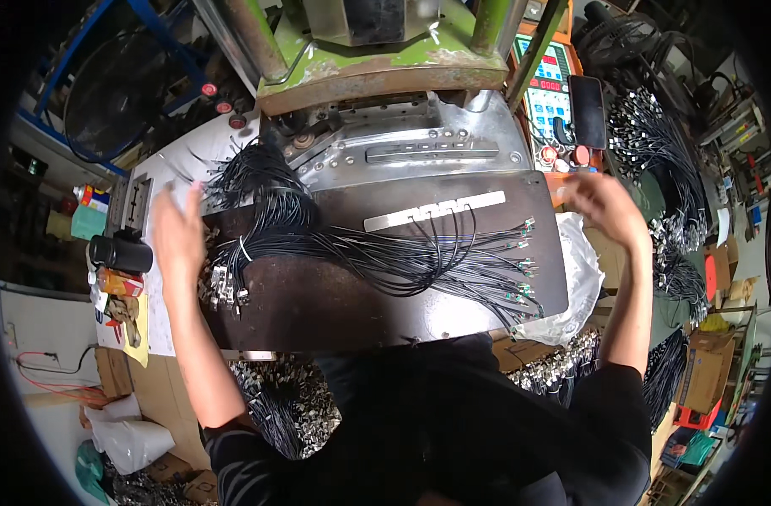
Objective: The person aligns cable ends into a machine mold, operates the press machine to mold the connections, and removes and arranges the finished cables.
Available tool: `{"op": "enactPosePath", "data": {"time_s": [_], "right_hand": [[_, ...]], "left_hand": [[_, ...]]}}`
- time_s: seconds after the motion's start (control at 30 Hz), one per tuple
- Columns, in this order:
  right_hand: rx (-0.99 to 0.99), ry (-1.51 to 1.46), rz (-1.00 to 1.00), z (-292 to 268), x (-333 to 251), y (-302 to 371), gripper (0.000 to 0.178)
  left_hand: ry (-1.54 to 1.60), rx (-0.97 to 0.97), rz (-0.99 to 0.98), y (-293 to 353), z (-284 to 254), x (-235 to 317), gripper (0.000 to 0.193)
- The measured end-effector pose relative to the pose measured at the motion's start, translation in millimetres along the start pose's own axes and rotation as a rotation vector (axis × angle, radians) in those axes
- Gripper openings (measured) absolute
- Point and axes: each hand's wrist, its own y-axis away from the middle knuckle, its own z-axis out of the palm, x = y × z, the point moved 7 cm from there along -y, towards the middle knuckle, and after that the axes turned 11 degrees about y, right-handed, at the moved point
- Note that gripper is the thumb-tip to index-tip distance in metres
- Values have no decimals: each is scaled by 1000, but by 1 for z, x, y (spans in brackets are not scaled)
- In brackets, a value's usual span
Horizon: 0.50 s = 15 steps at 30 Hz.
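My left hand (179, 232) is raised at the left edge of the dark work plate (318, 325), thumb and fingers apart and slightly blurred. Beside it lies a thick bundle of black cables (288, 207) with metal connectors (227, 287). More black cables (385, 253) fan out to the right, ending in small green-tipped plugs (527, 266). Several cables loop up into a pale strip-shaped fixture (436, 211) on the plate. My right hand (609, 207) hovers off the plate's right side, near red push buttons (548, 156); motion smears its fingers.
A green press (377, 63) rises behind a metal mould bed (419, 148). At right are a control panel (547, 93), a phone (588, 110) and hanging cable bundles (655, 143). A black jar (120, 253) stands at left; a clear plastic bag (579, 270) hangs at right.
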Motion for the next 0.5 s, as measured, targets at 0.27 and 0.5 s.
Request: {"op": "enactPosePath", "data": {"time_s": [0.27,0.5], "right_hand": [[69,394,-608,118,-65,1,27],[-34,419,-592,133,-91,-21,19]], "left_hand": [[792,-528,353,86,97,151,20],[653,-561,658,136,101,203,26]]}}
